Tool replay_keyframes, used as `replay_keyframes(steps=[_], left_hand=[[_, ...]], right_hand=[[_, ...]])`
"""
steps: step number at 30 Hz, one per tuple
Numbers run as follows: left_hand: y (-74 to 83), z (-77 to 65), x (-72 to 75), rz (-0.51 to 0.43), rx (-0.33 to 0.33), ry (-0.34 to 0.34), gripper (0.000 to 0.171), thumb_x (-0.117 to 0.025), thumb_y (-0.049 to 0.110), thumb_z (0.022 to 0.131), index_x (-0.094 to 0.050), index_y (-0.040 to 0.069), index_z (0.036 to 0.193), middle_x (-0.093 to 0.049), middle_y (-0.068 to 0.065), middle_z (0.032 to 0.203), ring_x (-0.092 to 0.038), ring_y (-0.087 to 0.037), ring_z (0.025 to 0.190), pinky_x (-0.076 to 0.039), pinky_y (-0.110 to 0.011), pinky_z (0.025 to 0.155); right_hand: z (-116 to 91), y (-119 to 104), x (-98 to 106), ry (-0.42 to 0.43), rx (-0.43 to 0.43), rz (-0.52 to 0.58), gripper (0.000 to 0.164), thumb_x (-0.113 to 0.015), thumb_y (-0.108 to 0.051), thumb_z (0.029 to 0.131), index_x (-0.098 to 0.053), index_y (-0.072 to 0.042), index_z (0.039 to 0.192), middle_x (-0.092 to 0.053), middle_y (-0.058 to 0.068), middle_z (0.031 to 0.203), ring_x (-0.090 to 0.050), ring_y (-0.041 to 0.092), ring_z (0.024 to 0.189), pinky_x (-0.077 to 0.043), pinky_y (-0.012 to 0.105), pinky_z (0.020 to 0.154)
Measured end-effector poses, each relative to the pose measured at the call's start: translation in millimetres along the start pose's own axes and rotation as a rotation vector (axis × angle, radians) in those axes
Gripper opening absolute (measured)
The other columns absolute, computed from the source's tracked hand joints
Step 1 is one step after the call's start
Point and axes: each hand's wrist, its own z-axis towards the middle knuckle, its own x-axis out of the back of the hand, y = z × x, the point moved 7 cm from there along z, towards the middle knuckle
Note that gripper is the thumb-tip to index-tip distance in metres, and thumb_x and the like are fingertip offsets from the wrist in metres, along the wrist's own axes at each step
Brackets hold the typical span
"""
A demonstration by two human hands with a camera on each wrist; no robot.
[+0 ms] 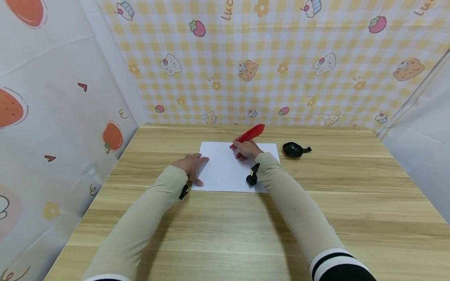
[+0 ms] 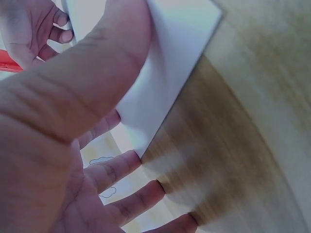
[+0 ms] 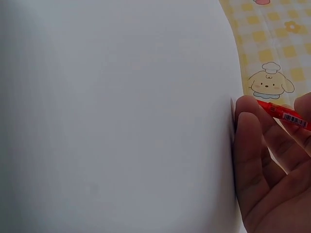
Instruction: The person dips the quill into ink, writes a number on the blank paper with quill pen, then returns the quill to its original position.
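A white sheet of paper [image 1: 223, 169] lies flat on the wooden table. My left hand [image 1: 192, 167] rests on its left edge with fingers spread; in the left wrist view some fingertips [image 2: 127, 162] touch the paper's corner and others the table. Near the sheet's far edge, my right hand [image 1: 247, 149] pinches a red pen [image 1: 252, 133] with a feather-shaped upper end. The pen's barrel [image 3: 286, 115] carries a barcode label in the right wrist view. Its tip points down at the paper, but whether it touches I cannot tell. No marks are discernible on the sheet.
Right of the paper sits a small black round dish-like object [image 1: 292, 150] with a short handle. A yellow checked cloth [image 1: 267, 89] hangs behind the table [image 1: 218, 226], and a white patterned cloth [image 1: 66, 117] hangs along its left side.
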Motion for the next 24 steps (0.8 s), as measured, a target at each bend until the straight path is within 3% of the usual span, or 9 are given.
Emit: replay_keyframes(steps=[16, 24], left_hand=[[-0.3, 1.9, -1.9, -0.031, 0.028, -0.021, 0.099, -0.085, 0.034, 0.075, -0.028, 0.015, 0.154, -0.017, -0.019, 0.158, -0.016, -0.043, 0.142, -0.031, -0.058, 0.106], [-0.3, 1.9, -0.6, -0.014, 0.009, -0.013, 0.1, -0.085, 0.034, 0.074, -0.027, 0.014, 0.154, -0.017, -0.021, 0.158, -0.018, -0.044, 0.141, -0.031, -0.058, 0.106]], right_hand=[[-4.7, -0.6, -2.3, -0.012, 0.019, -0.019, 0.02, -0.049, -0.027, 0.102, -0.054, -0.014, 0.115, -0.065, 0.008, 0.102, -0.06, 0.015, 0.059, -0.051, 0.025, 0.053], [-5.1, -1.1, -2.0, -0.022, 0.023, 0.006, 0.018, -0.05, -0.026, 0.101, -0.054, -0.014, 0.114, -0.067, 0.009, 0.104, -0.061, 0.017, 0.06, -0.053, 0.026, 0.054]])
